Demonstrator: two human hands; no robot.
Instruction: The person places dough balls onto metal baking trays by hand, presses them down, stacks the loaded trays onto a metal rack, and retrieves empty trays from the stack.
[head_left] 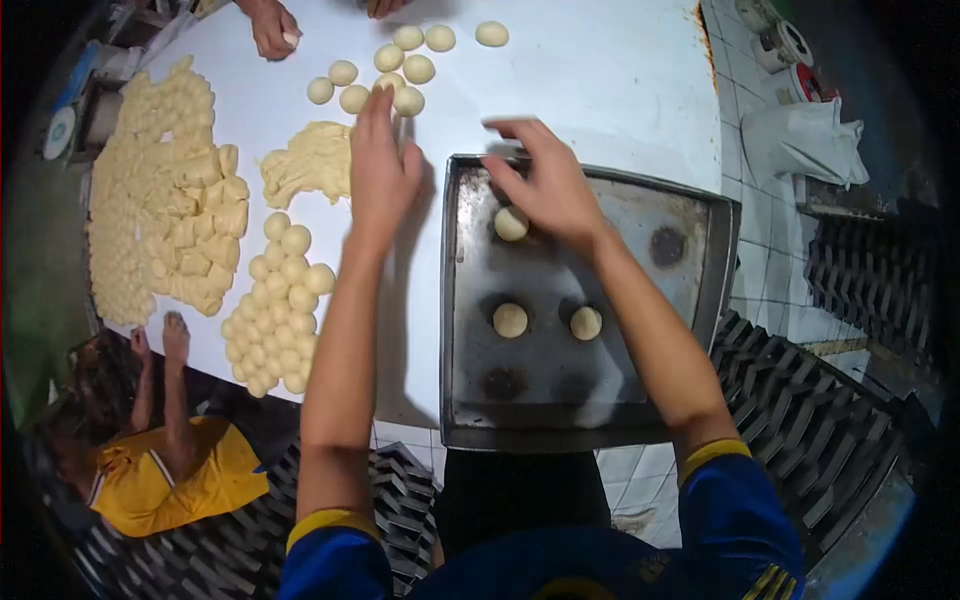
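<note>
My left hand (384, 170) stretches over the white table, fingers extended and thumb apart. Its fingertips are at a dough ball (388, 82) on the near side of a loose group; whether they touch it I cannot tell. My right hand (552, 188) hangs over the upper left of a dark metal baking tray (725, 270), thumb and fingers spread, slightly blurred. Just below its thumb sits one dough ball (511, 224) on the tray, apparently not gripped. Two more balls, one on the left (510, 320) and one on the right (586, 322), rest lower on the tray.
Left of my arm lie a flat dough piece (310, 165), a heap of dough balls (275, 310) and a large mass of cut dough (195, 220). A co-worker's hand (272, 30) holds something small and pale. Another person (180, 475) is at lower left. Dark stacked racks (800, 420) stand right.
</note>
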